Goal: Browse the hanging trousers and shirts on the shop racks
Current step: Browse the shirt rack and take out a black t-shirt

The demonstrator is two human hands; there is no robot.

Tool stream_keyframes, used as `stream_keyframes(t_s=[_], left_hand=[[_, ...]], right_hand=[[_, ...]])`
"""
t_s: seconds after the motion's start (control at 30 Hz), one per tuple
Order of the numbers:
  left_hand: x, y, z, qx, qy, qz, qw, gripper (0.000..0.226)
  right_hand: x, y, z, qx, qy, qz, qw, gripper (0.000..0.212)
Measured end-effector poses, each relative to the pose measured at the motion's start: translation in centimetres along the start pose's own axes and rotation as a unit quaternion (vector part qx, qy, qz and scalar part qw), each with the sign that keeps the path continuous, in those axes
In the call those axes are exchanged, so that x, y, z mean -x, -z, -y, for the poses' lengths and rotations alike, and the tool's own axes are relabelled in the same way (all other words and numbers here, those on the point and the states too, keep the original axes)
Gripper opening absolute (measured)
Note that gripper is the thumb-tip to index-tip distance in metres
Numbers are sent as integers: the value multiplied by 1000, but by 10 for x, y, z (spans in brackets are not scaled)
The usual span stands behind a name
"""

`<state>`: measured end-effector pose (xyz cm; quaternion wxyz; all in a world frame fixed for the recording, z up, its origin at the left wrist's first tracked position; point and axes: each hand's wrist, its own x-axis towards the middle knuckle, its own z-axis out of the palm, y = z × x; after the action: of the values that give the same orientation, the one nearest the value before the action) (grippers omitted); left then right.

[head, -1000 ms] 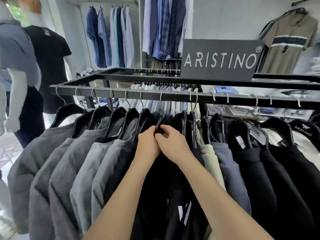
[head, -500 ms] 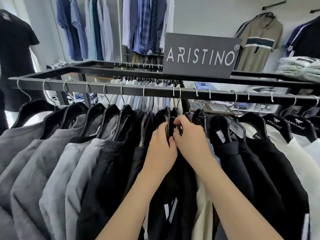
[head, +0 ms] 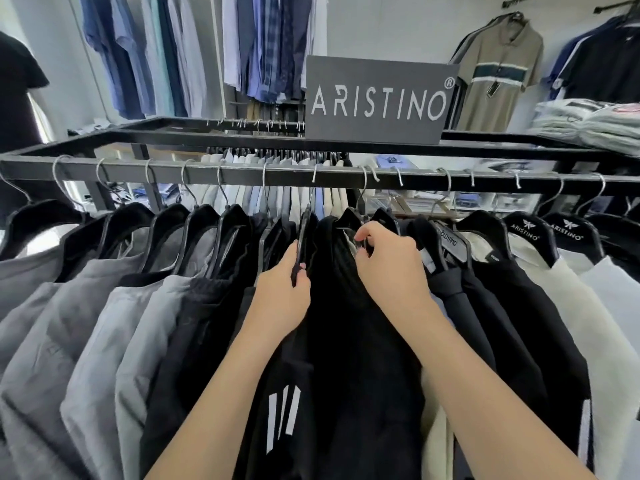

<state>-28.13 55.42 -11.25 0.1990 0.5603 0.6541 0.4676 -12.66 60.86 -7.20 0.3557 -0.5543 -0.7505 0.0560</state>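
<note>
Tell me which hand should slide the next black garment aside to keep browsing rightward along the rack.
Probably the right hand. It already pinches the collar of the black garment beside the unbrowsed hangers to the right. The left hand grips the hanger on the left, holding the browsed clothes back.

One head-worn wide-angle view; faces forward and slightly down, close over the rack rail [head: 311,176].

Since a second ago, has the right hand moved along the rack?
Yes. The right hand has moved rightward along the rail: earlier it was left of the Aristino sign, now it is directly below it.
</note>
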Motion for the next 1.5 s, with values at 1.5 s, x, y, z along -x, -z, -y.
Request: stream_keyframes(t_s=[1.5], left_hand=[[106,-1,0,-9,138,-173,975,51]], right_hand=[[35,-17,-2,-115,45,-39,992,52]])
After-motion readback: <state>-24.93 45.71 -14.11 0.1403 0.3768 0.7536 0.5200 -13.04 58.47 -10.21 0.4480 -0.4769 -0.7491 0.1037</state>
